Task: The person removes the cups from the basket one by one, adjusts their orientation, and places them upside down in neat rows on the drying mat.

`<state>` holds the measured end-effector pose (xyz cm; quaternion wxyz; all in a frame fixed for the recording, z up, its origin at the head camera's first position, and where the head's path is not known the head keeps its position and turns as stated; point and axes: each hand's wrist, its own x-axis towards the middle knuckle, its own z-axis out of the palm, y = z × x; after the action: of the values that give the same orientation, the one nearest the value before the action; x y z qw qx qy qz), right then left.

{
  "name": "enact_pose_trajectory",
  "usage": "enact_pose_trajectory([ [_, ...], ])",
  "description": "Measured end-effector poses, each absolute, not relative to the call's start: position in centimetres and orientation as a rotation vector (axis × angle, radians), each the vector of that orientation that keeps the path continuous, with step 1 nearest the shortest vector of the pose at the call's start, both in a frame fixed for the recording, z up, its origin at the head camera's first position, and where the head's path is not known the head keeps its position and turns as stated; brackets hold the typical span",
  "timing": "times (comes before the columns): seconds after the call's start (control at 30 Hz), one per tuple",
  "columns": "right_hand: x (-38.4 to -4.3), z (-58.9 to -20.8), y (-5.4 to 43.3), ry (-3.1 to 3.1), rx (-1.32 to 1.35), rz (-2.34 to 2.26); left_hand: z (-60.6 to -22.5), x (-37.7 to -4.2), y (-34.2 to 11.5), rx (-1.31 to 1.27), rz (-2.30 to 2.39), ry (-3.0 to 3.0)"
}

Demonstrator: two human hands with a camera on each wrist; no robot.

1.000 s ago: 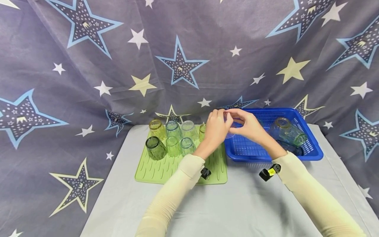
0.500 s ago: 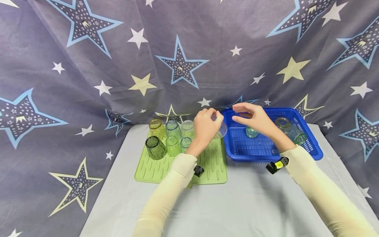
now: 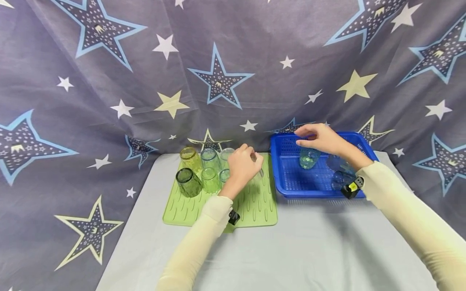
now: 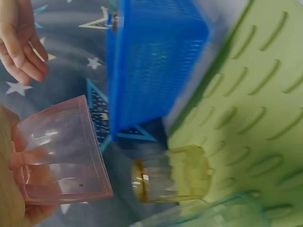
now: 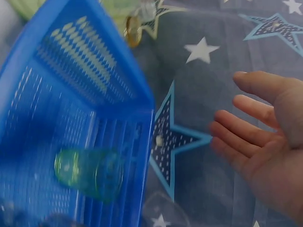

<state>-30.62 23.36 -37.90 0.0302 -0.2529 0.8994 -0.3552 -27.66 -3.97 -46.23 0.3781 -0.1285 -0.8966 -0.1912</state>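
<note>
My left hand (image 3: 243, 165) grips a clear pink drinking glass (image 4: 64, 153) by its base end, its wide rim facing away from the palm in the left wrist view. That hand is over the back of the green drying mat (image 3: 251, 210), right of the upturned glasses. A yellow glass (image 4: 173, 175) stands close by in the left wrist view. My right hand (image 3: 320, 138) holds nothing, its fingers loosely bent above the back of the blue basket (image 3: 275, 178). Below it in the basket is a blue-green glass (image 5: 90, 172).
Several upturned glasses stand in two rows at the mat's left, among them a dark green glass (image 3: 188, 184) and a yellow-olive glass (image 3: 191, 159). A dark blue glass (image 3: 340, 180) lies in the basket's right part. A star-patterned curtain (image 3: 233, 117) hangs behind the table.
Both hands were together at the pink glass. The right hand has let go and drawn right over the basket. My left hand has carried the glass left over the mat.
</note>
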Motion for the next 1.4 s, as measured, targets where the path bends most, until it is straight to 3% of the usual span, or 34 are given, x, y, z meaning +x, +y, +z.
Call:
enact_pose_trajectory([
  [0.43,-32.5,-37.7,25.0,2.857,-0.770,-0.569,-50.3,-28.3,-4.6,-0.375,-0.381,-2.388],
  [1.4,-35.0,-42.5,24.3,2.774,-0.575,-0.370,-55.9,-28.6,-4.3,-0.417,-0.242,-2.584],
])
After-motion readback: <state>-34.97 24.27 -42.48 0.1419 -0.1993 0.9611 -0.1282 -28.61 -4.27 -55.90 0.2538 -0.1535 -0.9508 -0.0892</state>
